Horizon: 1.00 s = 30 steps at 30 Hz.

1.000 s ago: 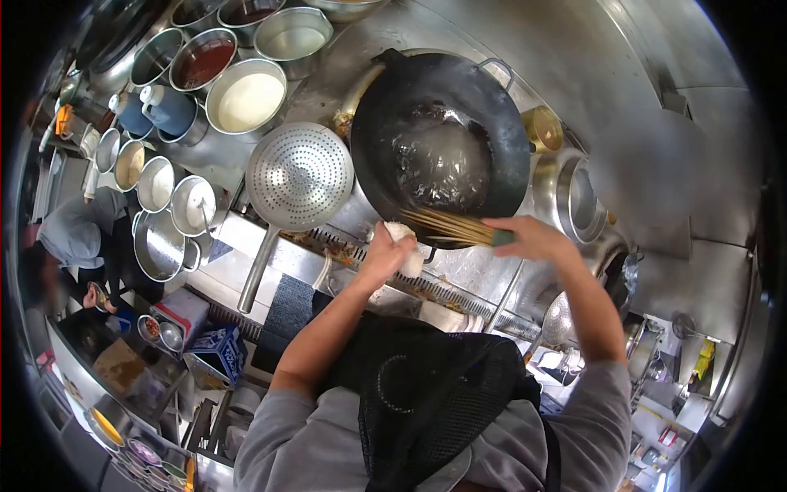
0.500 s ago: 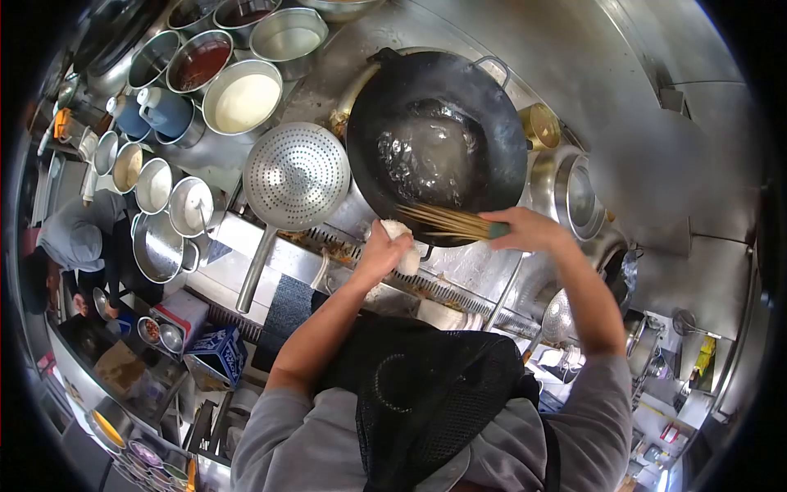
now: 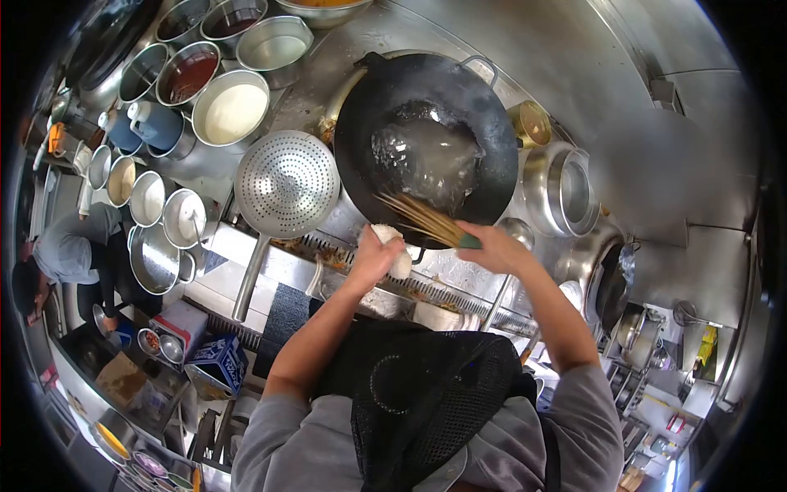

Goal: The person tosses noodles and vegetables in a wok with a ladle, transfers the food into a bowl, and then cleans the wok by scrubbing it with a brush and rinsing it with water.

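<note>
A large black wok [image 3: 357,143] with bubbling, clear-looking liquid [image 3: 426,164] in its bottom sits on the range in front of me. My left hand [image 3: 373,262] is closed around a folded white cloth [image 3: 399,259] at the wok's near edge. Whether the cloth grips the rim there cannot be made out. My right hand [image 3: 498,248] grasps the green-bound end of a bamboo wok brush [image 3: 426,220]. The brush's splayed bristles point left over the near inside wall of the wok, close to the liquid.
A perforated strainer [image 3: 287,184] with a long handle lies left of the wok. Several metal pots of sauces, one with white liquid [image 3: 234,113], stand at upper left. A ladle [image 3: 516,234] and stacked metal bowls [image 3: 566,190] are on the right. Another person [image 3: 78,246] bends over at far left.
The right hand and brush have moved left, the bristles now angled more steeply toward the upper left. The liquid has shifted and steam rises. The person at left bends lower.
</note>
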Motion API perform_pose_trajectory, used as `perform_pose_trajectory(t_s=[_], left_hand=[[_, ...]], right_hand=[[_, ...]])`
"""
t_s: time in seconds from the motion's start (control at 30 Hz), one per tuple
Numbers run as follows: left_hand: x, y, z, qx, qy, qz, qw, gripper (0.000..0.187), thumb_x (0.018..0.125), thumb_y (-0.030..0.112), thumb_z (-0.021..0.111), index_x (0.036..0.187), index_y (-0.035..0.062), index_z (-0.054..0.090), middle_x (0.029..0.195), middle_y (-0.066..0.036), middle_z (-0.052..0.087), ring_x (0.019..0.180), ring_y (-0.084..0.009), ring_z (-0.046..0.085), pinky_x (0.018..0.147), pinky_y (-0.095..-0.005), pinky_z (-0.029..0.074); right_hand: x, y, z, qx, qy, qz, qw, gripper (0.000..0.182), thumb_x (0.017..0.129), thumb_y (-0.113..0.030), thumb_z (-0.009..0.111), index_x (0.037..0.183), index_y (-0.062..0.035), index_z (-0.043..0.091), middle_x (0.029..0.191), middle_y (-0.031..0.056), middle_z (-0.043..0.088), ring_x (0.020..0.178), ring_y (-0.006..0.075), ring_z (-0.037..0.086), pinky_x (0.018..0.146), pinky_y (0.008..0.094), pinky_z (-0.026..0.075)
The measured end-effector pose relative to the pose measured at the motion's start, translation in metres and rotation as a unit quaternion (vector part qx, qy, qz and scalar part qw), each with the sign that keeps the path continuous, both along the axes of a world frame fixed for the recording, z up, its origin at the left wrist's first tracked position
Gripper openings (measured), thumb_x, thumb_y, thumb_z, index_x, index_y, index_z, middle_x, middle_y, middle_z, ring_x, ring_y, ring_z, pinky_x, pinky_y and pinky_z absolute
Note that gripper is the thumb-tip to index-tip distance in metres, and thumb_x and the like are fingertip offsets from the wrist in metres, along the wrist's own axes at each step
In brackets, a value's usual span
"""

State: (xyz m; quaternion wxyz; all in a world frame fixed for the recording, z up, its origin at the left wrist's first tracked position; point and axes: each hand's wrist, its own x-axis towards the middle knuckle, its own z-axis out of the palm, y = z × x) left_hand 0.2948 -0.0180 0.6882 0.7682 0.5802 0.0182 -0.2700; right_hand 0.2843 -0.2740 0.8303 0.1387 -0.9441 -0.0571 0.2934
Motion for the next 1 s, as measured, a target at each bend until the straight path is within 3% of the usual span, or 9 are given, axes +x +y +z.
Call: perform_pose_trajectory(t_s=[0.1, 0.2, 0.3, 0.43, 0.5, 0.63, 0.77, 0.9, 1.0], left_hand=[[-0.004, -0.004, -0.009, 0.058, 0.0, 0.017, 0.998, 0.051, 0.083, 0.005, 0.061, 0.131, -0.0004, 0.043, 0.116, -0.01, 0.058, 0.105, -0.0182, 0.056, 0.092, -0.0336, 0.047], [0.004, 0.001, 0.023, 0.032, 0.017, -0.007, 0.999, 0.05, 0.083, 0.004, 0.06, 0.13, -0.001, 0.044, 0.116, -0.009, 0.058, 0.103, -0.0174, 0.056, 0.09, -0.0331, 0.048], [-0.001, -0.005, -0.016, 0.005, 0.006, -0.007, 1.0, 0.042, 0.082, 0.003, 0.059, 0.123, -0.0009, 0.051, 0.108, -0.006, 0.061, 0.096, -0.0156, 0.059, 0.084, -0.0314, 0.049], [0.0, 0.0, 0.006, -0.05, 0.019, 0.006, 0.999, 0.035, 0.081, 0.006, 0.063, 0.113, -0.0039, 0.055, 0.102, -0.009, 0.062, 0.089, -0.0166, 0.06, 0.079, -0.0329, 0.051], [-0.006, -0.001, 0.0, -0.05, 0.02, 0.02, 0.998, 0.035, 0.083, 0.009, 0.065, 0.114, -0.0038, 0.055, 0.102, -0.009, 0.063, 0.09, -0.0168, 0.06, 0.079, -0.0331, 0.051], [-0.012, 0.003, 0.012, -0.022, 0.043, 0.057, 0.997, 0.031, 0.088, 0.015, 0.067, 0.112, -0.0034, 0.057, 0.102, -0.009, 0.064, 0.091, -0.0172, 0.061, 0.081, -0.0332, 0.051], [-0.012, 0.004, 0.005, -0.034, 0.036, 0.061, 0.997, 0.03, 0.088, 0.014, 0.066, 0.11, -0.0036, 0.057, 0.1, -0.009, 0.064, 0.089, -0.0168, 0.061, 0.079, -0.0336, 0.051], [-0.01, 0.002, 0.011, -0.039, 0.043, 0.051, 0.997, 0.027, 0.089, 0.013, 0.066, 0.108, -0.0028, 0.057, 0.098, -0.009, 0.064, 0.087, -0.0153, 0.061, 0.077, -0.0328, 0.051], [-0.011, 0.003, 0.014, -0.039, 0.055, 0.057, 0.996, 0.026, 0.089, 0.013, 0.066, 0.107, -0.0027, 0.057, 0.097, -0.008, 0.064, 0.086, -0.0151, 0.06, 0.076, -0.0323, 0.051]], right_hand=[[0.011, -0.04, 0.005, -0.155, 0.001, -0.062, 0.986, 0.066, 0.086, -0.035, 0.069, 0.145, -0.0151, 0.048, 0.098, 0.0294, 0.069, 0.094, 0.0448, 0.068, 0.087, 0.0501, 0.054], [0.071, -0.033, -0.038, -0.122, -0.138, -0.13, 0.974, 0.063, 0.087, -0.036, 0.068, 0.142, -0.0126, 0.047, 0.095, 0.028, 0.07, 0.092, 0.0469, 0.067, 0.085, 0.0529, 0.054], [0.11, 0.021, -0.074, -0.026, -0.201, -0.217, 0.955, 0.068, 0.089, -0.037, 0.066, 0.146, -0.0094, 0.041, 0.099, 0.0302, 0.068, 0.1, 0.0487, 0.065, 0.089, 0.0532, 0.053], [0.072, 0.067, -0.055, -0.018, -0.15, -0.235, 0.96, 0.07, 0.09, -0.038, 0.066, 0.148, -0.0099, 0.038, 0.107, 0.0311, 0.067, 0.102, 0.047, 0.065, 0.09, 0.0528, 0.053], [0.036, 0.059, -0.036, -0.09, -0.068, -0.165, 0.98, 0.072, 0.091, -0.037, 0.066, 0.149, -0.0106, 0.033, 0.107, 0.029, 0.066, 0.1, 0.046, 0.066, 0.088, 0.0531, 0.054], [-0.001, -0.02, -0.034, -0.297, -0.054, -0.176, 0.937, 0.07, 0.09, -0.034, 0.067, 0.146, -0.01, 0.032, 0.107, 0.0271, 0.065, 0.096, 0.043, 0.068, 0.081, 0.0501, 0.056], [0.07, -0.046, -0.048, -0.234, -0.17, -0.252, 0.924, 0.072, 0.094, -0.034, 0.063, 0.152, -0.015, 0.025, 0.105, 0.0277, 0.066, 0.097, 0.0436, 0.068, 0.083, 0.052, 0.055], [0.117, 0.047, -0.081, -0.085, -0.167, -0.339, 0.922, 0.071, 0.091, -0.039, 0.064, 0.149, -0.013, 0.034, 0.102, 0.0317, 0.067, 0.1, 0.0475, 0.066, 0.09, 0.0545, 0.053], [0.088, 0.087, -0.088, -0.016, -0.181, -0.256, 0.95, 0.069, 0.092, -0.037, 0.063, 0.148, -0.0113, 0.032, 0.105, 0.0339, 0.065, 0.1, 0.0509, 0.065, 0.091, 0.0549, 0.052]])
